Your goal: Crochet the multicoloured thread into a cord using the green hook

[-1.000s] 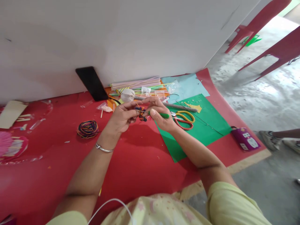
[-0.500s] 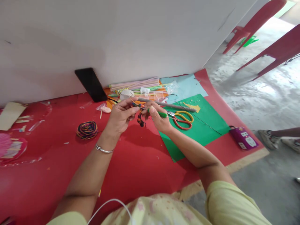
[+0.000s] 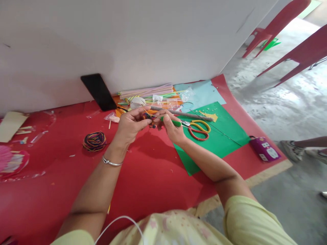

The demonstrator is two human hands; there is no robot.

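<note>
My left hand [image 3: 131, 125] pinches a small multicoloured yarn piece [image 3: 150, 119] between thumb and fingertips, above the red sheet [image 3: 153, 173]. My right hand [image 3: 172, 128] grips a green-handled crochet hook [image 3: 171, 122], its thin tip pointing left into the yarn piece. Both hands meet over the red sheet, just left of the green paper [image 3: 217, 139]. A coil of multicoloured yarn [image 3: 94, 141] lies on the sheet to the left of my left wrist, which wears a silver bangle.
Yellow-and-red scissors [image 3: 198, 129] and a grey stick [image 3: 187, 115] lie on the green paper. Straws [image 3: 148, 92], a black phone [image 3: 98, 91] and light blue paper [image 3: 204, 93] sit by the white wall. A purple box [image 3: 265, 152], red chairs [image 3: 293, 37] and another person's foot [image 3: 293, 149] are at the right.
The dangling part of the yarn piece has been drawn up between my fingers. Both hands have shifted slightly left and stayed together.
</note>
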